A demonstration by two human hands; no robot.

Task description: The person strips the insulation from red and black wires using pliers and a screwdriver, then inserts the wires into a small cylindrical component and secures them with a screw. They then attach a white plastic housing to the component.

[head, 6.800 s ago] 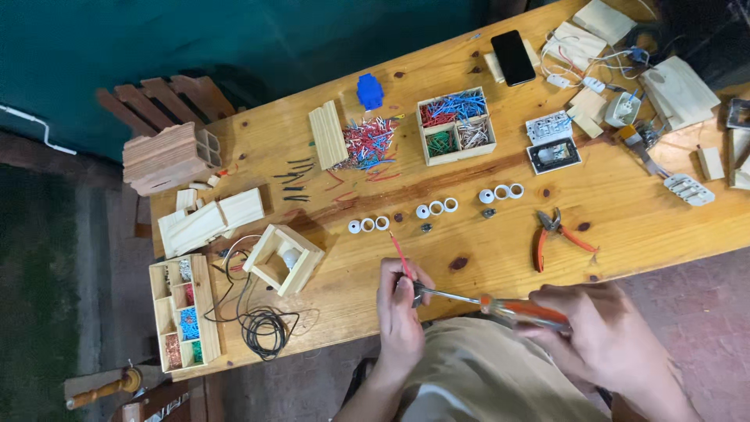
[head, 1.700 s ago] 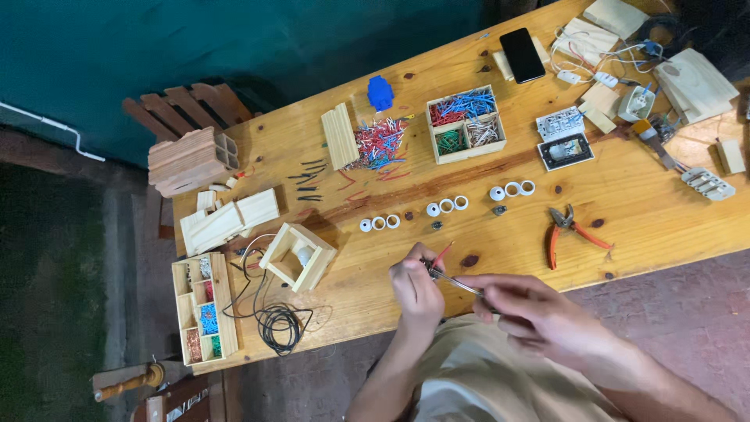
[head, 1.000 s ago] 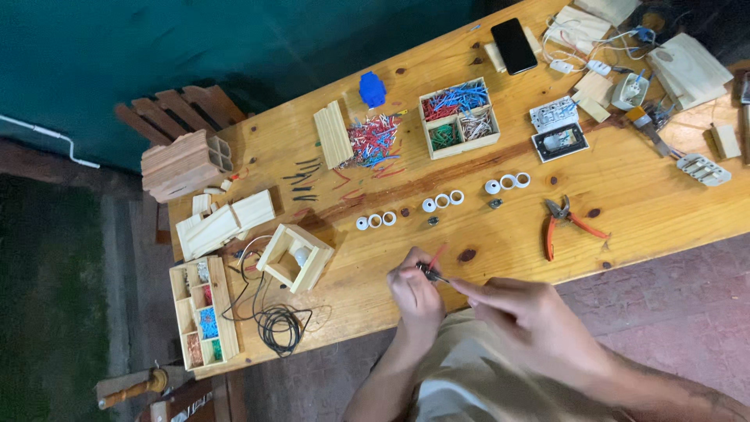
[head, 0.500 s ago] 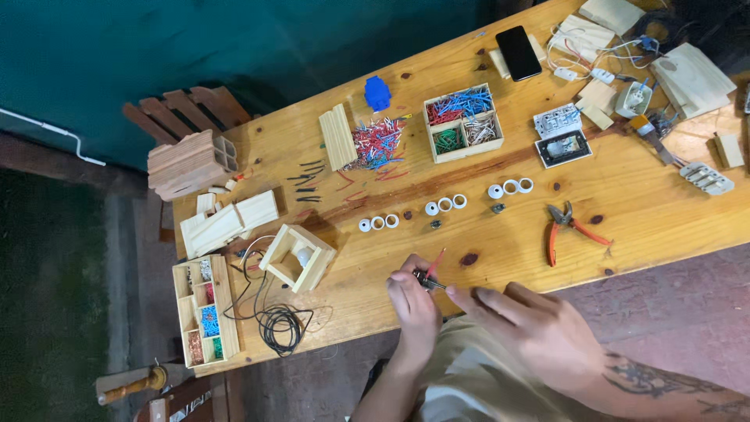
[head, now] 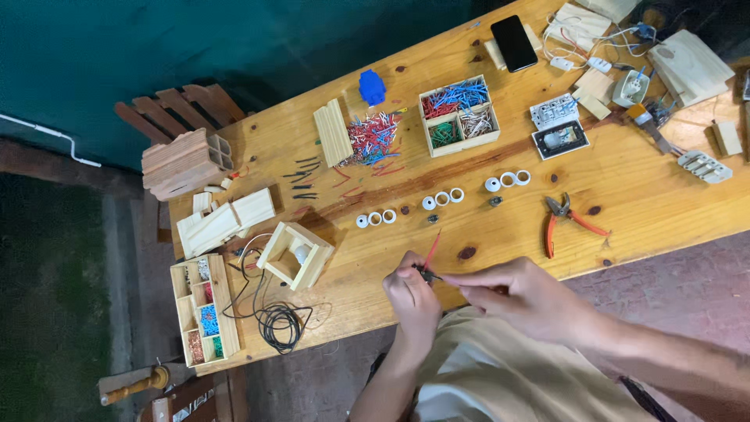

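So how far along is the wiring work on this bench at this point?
Looks done: one small wooden box frame stands assembled with a white part inside. In hand: the left hand pinches a small dark part with a red wire; the right hand meets it. Left: white rings, the loose wire pile and pliers lie untouched.

A red wire [head: 431, 252] is showing bright between the hands, over a honey-brown table [head: 656, 211] streaked with darker grain. The pliers [head: 564, 224] are wearing orange-red handles. White rings [head: 443, 199] are gleaming in rows. The pale wooden tray [head: 458, 115] is glowing with red, blue, green and whitish wires, and a red-and-white heap [head: 373, 137] is sprawling beside it. A phone [head: 513, 43] is sitting glossy black, a cable coil [head: 277, 320] black too.
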